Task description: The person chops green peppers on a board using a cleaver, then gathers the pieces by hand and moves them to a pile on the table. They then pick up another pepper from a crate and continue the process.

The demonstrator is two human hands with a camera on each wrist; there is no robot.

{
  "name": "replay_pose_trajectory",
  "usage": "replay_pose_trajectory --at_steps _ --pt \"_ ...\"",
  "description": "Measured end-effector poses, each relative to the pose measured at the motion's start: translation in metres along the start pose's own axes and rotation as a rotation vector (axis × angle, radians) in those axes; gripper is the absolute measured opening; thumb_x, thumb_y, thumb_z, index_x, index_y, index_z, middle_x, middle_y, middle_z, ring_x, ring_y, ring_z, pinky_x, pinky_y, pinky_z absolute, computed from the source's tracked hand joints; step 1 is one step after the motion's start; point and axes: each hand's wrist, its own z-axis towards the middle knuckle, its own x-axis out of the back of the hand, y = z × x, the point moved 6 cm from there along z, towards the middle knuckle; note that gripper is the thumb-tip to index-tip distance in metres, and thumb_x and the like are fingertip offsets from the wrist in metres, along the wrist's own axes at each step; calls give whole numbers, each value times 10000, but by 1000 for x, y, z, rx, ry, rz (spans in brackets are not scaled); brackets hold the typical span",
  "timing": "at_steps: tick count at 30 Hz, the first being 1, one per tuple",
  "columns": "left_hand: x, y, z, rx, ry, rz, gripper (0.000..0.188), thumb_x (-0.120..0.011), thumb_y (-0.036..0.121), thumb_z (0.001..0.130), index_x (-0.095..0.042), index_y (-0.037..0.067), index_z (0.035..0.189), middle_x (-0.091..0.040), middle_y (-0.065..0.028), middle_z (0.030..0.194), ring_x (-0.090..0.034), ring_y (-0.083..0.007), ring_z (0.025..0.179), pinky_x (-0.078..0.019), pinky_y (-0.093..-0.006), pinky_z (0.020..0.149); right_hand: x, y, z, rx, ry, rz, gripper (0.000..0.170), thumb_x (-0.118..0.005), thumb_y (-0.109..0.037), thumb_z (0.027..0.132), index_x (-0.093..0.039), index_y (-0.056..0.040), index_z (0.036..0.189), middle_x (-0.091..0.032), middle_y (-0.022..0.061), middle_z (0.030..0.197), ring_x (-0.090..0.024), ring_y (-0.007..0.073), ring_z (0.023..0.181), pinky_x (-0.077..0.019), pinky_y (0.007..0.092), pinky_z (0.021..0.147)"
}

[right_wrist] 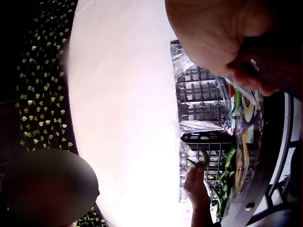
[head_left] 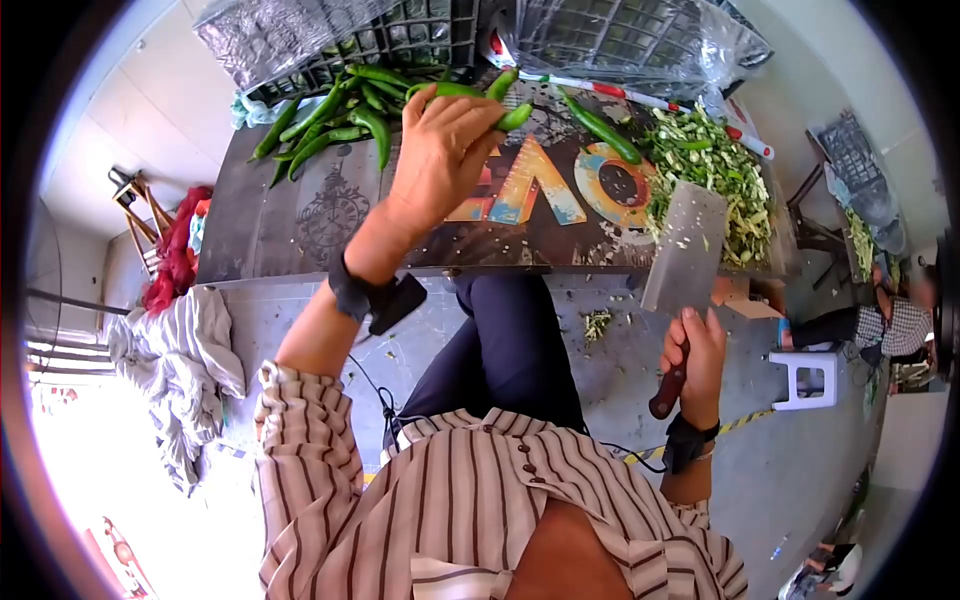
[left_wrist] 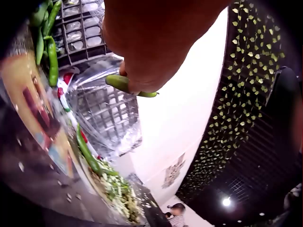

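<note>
My left hand (head_left: pixel 440 150) is raised over the far side of the table and pinches a long green chili pepper (head_left: pixel 515 118). Another green tip shows just above it in the head view. In the left wrist view, the pepper (left_wrist: pixel 117 82) sticks out on both sides of the fingertips. My right hand (head_left: pixel 703 350) grips the dark wooden handle of a cleaver (head_left: pixel 690 245) at the table's near right edge. Its broad blade points away from me, with small green bits on it, overlapping a heap of chopped peppers (head_left: pixel 745 215).
Several whole peppers (head_left: pixel 330 125) lie at the table's far left, in front of a black plastic crate (head_left: pixel 425 40). One more whole pepper (head_left: pixel 603 130) rests near the chopped heap. A plastic-wrapped crate (head_left: pixel 640 45) stands behind. Beyond the table, right, are a white stool (head_left: pixel 803 380) and a seated person.
</note>
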Motion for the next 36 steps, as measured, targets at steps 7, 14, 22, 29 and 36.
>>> replay_pose_trajectory --at_steps 7,14,22,29,36 --pt "-29 78 -26 -14 -39 1 281 -696 112 782 -715 158 1059 -639 39 945 -570 -175 943 -320 -481 1022 -8 -5 -6 19 -50 -102 157 -524 -194 1005 -452 -74 934 -471 -4 730 -452 74 508 -405 256 433" --pt "-106 99 -60 -4 -207 14 358 -754 152 739 -697 158 1092 -659 41 986 -573 -160 984 -321 -447 1002 -7 -25 -6 227 -150 -563 322 -518 -124 995 -481 -1 1290 -517 10 732 -460 53 532 -404 247 466" --pt "-114 97 -65 58 -119 -114 155 -677 101 766 -743 164 891 -612 50 837 -557 -167 934 -312 -482 1042 -31 -52 3 391 -271 -864 577 -518 -44 958 -331 -46 1504 -654 125 976 -531 155 715 -469 282 718" --pt "-112 96 -64 65 -155 -67 205 -737 119 743 -737 184 938 -627 61 870 -581 -147 930 -335 -434 960 -52 -67 12 546 -478 -1098 600 -504 -25 943 -321 -73 1512 -635 246 1045 -577 287 749 -480 317 774" --pt "-111 96 -64 84 -141 -95 202 -742 116 734 -730 168 929 -620 55 866 -577 -159 925 -336 -438 959 -52 -66 12 447 -501 -1215 615 -501 -28 941 -310 -96 1521 -635 251 980 -575 337 733 -482 345 752"
